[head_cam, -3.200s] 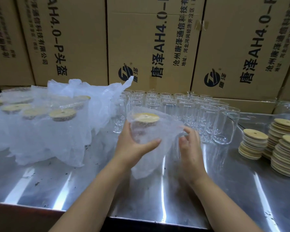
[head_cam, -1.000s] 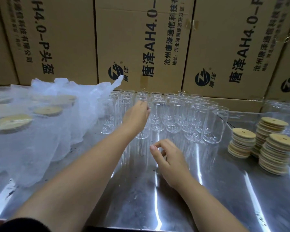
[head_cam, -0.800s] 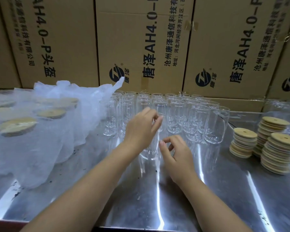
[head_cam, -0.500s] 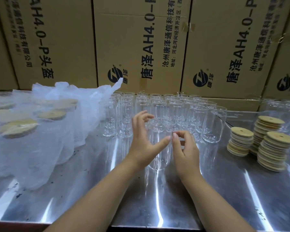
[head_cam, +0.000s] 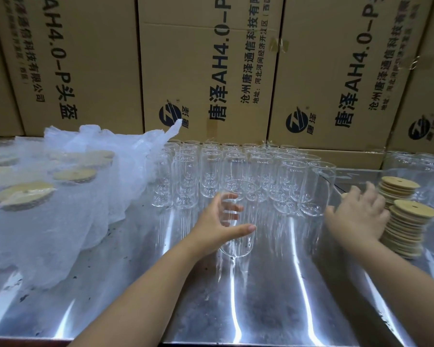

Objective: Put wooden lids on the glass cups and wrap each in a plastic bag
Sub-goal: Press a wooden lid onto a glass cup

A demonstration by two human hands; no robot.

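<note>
The left hand (head_cam: pixel 218 224) is wrapped round a tall clear glass cup (head_cam: pixel 237 242) at centre frame, thumb in front and fingers showing through the glass. The cup's base sits at or just above the shiny steel desk (head_cam: pixel 261 296) (the reflections make it hard to judge which). The right hand (head_cam: pixel 356 214) reaches with spread fingers over the lowest stack of round wooden lids (head_cam: pixel 409 221) at the right of the frame; whether it has pinched one cannot be told.

A hurried grab there could lift two lids at once or topple the uneven stacks. The right wrist passes just beside the packed rows of empty glass cups (head_cam: pixel 236 166) and could knock the outermost one. A one-handed hold on smooth glass may also slip when a lid is pressed on.
</note>
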